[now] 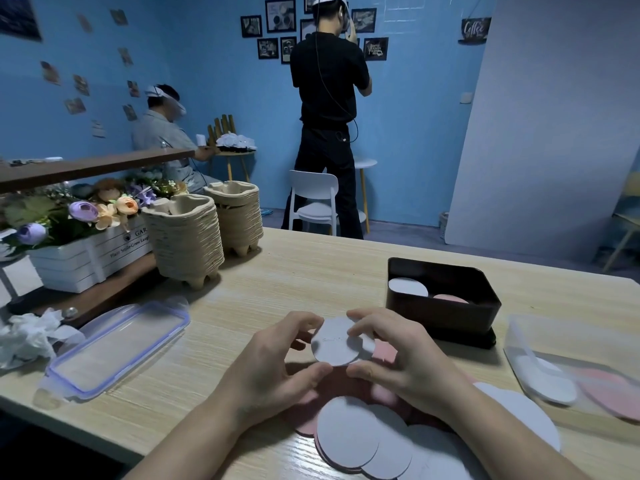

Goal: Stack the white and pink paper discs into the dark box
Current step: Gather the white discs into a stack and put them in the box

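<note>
Facing blue walls [207, 98], I work at the pale wooden surface [311, 271]; the dark box [446, 317], ahead right, holds a few discs [408, 287], a loose pile [349, 431] lies near me, and my left hand [277, 368] and right hand [398, 355] both pinch one white disc [334, 344].

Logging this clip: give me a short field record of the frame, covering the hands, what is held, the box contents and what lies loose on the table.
left hand: pinches the held white disc at its left edge
right hand: holds the same disc from the right
disc position: lifted above the table, in front of the dark box
box contents: boxed white disc and boxed pink disc side by side
loose pile: white and pink discs overlapping at the near edge
other: clear lid on the left; clear bag of discs on the right
</note>
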`<state>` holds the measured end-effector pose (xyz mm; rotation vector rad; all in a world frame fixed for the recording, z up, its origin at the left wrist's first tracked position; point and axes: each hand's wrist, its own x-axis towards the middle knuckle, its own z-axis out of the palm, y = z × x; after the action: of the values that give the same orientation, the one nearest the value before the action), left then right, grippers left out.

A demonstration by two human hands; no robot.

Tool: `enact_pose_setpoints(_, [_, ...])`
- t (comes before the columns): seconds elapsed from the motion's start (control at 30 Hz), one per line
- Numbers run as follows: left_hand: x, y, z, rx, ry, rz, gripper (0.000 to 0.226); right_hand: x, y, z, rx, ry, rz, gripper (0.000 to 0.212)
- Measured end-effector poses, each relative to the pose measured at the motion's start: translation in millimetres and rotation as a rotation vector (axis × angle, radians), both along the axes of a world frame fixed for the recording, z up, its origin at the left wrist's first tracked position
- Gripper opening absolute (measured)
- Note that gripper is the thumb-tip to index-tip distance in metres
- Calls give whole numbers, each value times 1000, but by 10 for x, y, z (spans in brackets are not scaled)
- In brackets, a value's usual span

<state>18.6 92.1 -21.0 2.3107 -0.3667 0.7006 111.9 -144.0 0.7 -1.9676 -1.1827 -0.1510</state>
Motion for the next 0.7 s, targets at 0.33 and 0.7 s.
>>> enact_pose_setpoints(0.33, [17,13,-38,29,3,-34,64,-23,47,1,-2,-12,42,39])
enact_pose_setpoints(0.7, [-10,-7,19,10,-34,-51,55,-40,41,33,-15,24,54,39])
